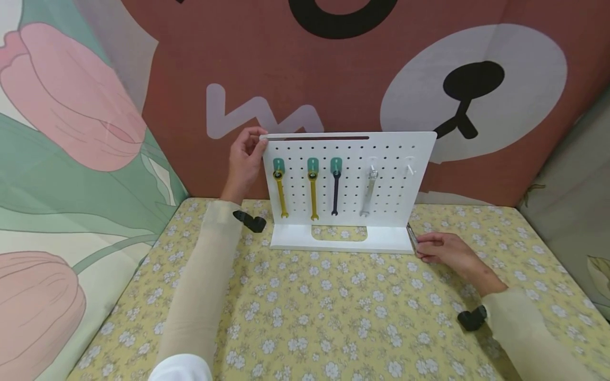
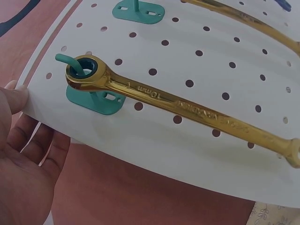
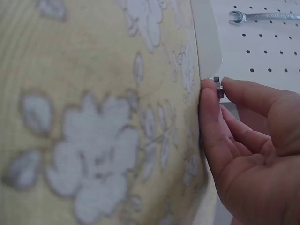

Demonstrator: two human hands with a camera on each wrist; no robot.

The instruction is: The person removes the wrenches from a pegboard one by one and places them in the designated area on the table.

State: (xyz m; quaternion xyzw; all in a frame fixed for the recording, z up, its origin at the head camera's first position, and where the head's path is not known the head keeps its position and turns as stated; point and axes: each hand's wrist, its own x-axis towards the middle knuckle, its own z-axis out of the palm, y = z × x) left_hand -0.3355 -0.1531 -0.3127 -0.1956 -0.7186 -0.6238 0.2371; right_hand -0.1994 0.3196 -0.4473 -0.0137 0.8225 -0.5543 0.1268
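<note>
A white pegboard (image 1: 350,203) stands upright on its flat base. My left hand (image 1: 244,161) grips the board's upper left corner, thumb in front and fingers behind. Beside the right end of the base, my right hand (image 1: 445,251) pinches a slim silver wrench (image 1: 412,233) between thumb and forefinger, low at the tabletop. Only a short end of this wrench (image 3: 218,87) shows in the right wrist view. Nearest the left hand, a gold ratchet wrench (image 2: 183,105) marked 10mm hangs by its ring from a green hook (image 2: 96,101).
On the board hang a second gold wrench (image 1: 313,196), a dark wrench (image 1: 335,193) and a silver wrench (image 1: 369,193). A clear hook (image 1: 410,168) juts out at the right. Floral cloth covers the table (image 1: 324,317), and a printed curtain (image 1: 343,79) stands close behind the board.
</note>
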